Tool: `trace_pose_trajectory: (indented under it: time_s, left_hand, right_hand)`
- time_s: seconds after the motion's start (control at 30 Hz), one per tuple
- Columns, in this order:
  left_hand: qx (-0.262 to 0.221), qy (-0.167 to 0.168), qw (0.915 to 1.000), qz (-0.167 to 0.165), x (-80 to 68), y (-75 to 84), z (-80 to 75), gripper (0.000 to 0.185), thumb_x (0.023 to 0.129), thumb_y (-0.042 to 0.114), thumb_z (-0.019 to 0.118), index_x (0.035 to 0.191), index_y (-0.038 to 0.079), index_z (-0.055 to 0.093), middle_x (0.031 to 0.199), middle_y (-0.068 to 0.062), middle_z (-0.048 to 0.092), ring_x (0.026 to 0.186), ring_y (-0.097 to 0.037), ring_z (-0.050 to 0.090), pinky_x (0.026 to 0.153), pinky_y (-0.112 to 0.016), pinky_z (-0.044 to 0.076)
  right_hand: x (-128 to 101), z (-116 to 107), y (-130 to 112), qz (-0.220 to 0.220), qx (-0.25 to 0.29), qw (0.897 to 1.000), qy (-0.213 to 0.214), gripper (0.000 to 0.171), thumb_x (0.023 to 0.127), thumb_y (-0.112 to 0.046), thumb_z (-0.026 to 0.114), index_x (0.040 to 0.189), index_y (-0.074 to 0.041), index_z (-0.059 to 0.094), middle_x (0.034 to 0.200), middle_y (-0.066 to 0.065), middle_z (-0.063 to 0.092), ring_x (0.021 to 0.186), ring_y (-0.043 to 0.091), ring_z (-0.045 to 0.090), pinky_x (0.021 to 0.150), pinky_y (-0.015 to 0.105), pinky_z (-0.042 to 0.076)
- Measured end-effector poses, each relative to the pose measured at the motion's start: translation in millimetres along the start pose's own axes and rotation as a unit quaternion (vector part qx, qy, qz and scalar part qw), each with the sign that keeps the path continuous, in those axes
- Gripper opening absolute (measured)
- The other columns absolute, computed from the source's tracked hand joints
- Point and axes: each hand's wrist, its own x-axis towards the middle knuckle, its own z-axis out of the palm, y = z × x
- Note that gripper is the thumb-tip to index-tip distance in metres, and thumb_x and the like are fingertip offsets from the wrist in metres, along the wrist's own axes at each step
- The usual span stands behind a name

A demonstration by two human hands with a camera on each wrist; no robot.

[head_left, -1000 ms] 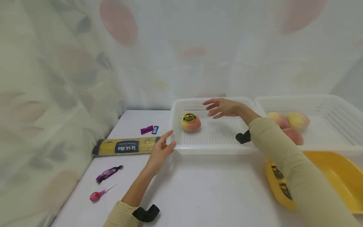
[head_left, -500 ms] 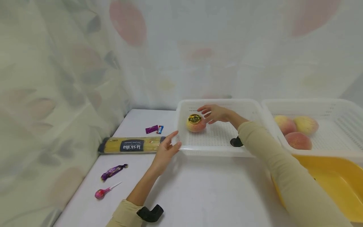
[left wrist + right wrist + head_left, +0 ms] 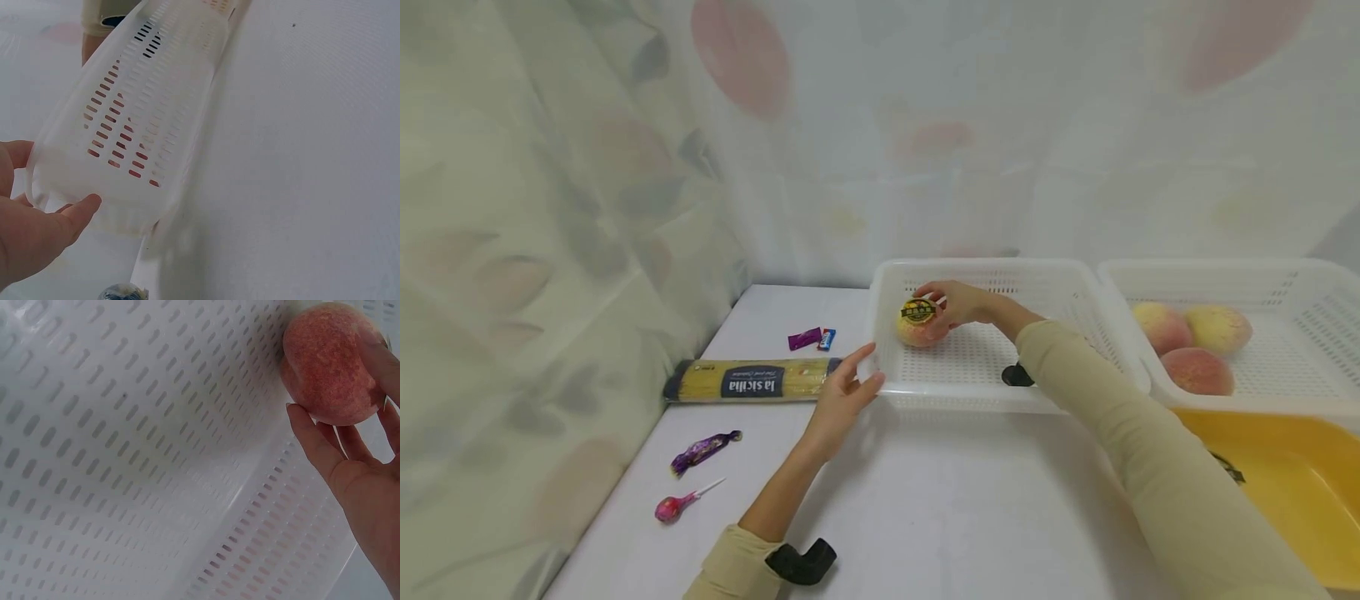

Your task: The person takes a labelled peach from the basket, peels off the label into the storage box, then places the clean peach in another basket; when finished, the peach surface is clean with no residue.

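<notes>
A peach (image 3: 916, 327) with a black-and-gold sticker sits at the left end of a white perforated basket (image 3: 1000, 392). My right hand (image 3: 961, 303) reaches over the basket and grips this peach. In the right wrist view, the thumb lies across the red peach (image 3: 331, 365) and the other fingers curl round its side. My left hand (image 3: 838, 408) holds the basket's near left corner. From the left wrist, that hand (image 3: 37, 231) shows with one digit against the slotted basket wall (image 3: 125, 125) and another at its rim.
A second white basket (image 3: 1292, 358) with 3 peaches (image 3: 1197, 372) adjoins on the right. A yellow basin (image 3: 1292, 500) stands before it. To the left lie a spaghetti pack (image 3: 752, 380), a lollipop (image 3: 676, 507), a purple-wrapped candy (image 3: 706, 451) and small sweets (image 3: 805, 338).
My right hand has moved left and down onto the stickered peach and now grips it. The left hand stays at the basket corner. The head view has shifted slightly.
</notes>
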Motion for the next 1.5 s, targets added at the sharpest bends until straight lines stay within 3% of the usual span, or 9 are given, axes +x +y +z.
trace_pose_trajectory:
  time_s: [0.4, 0.77, 0.97, 1.23, 1.5]
  left_hand:
    - [-0.002, -0.002, 1.0, 0.0, -0.8, -0.2, -0.3, 0.055, 0.097, 0.018, 0.058, 0.147, 0.015, 0.037, 0.153, -0.011, 0.025, 0.119, -0.035, 0.051, 0.097, -0.038, 0.046]
    - [0.005, 0.005, 1.0, -0.005, 1.2, -2.8, 0.7, 0.054, 0.096, 0.018, 0.059, 0.146, 0.014, 0.038, 0.153, -0.014, 0.025, 0.115, -0.034, 0.054, 0.096, -0.036, 0.047]
    - [0.005, -0.003, 1.0, -0.005, 1.8, -3.7, 4.0, 0.055, 0.096, 0.018, 0.06, 0.146, 0.014, 0.038, 0.153, -0.014, 0.024, 0.114, -0.03, 0.054, 0.097, -0.038, 0.046]
    - [-0.001, -0.015, 0.9999, 0.004, 1.6, 0.2, 4.3, 0.056, 0.096, 0.017, 0.059, 0.147, 0.014, 0.036, 0.153, -0.012, 0.024, 0.119, -0.036, 0.051, 0.097, -0.037, 0.046]
    - [0.015, -0.006, 0.9998, -0.007, 3.7, 3.5, 2.6, 0.054, 0.097, 0.018, 0.058, 0.147, 0.017, 0.038, 0.156, -0.011, 0.016, 0.124, -0.031, 0.047, 0.096, -0.036, 0.046]
  right_hand:
    - [4, 7, -5, 0.006, -0.077, 0.997, 0.006, 0.083, 0.076, -0.012, 0.082, 0.144, -0.015, 0.035, 0.138, 0.018, 0.037, 0.117, 0.029, 0.047, 0.083, 0.033, 0.053]
    - [3, 6, -2, 0.004, -0.063, 0.998, 0.027, 0.08, 0.075, -0.01, 0.082, 0.143, -0.014, 0.039, 0.138, 0.018, 0.038, 0.115, 0.029, 0.049, 0.079, 0.032, 0.055]
    - [-9, -7, -1, -0.001, -0.038, 0.998, 0.046, 0.078, 0.077, -0.009, 0.08, 0.143, -0.015, 0.039, 0.141, 0.017, 0.036, 0.115, 0.029, 0.048, 0.078, 0.033, 0.055]
    - [-59, -29, -34, -0.062, -0.023, 0.997, 0.039, 0.077, 0.077, -0.008, 0.08, 0.142, -0.01, 0.04, 0.14, 0.016, 0.039, 0.119, 0.035, 0.046, 0.086, 0.039, 0.052]
    - [-137, -19, -55, -0.156, -0.045, 0.985, 0.058, 0.08, 0.071, -0.014, 0.085, 0.139, -0.008, 0.044, 0.137, 0.01, 0.044, 0.12, 0.034, 0.049, 0.092, 0.036, 0.051]
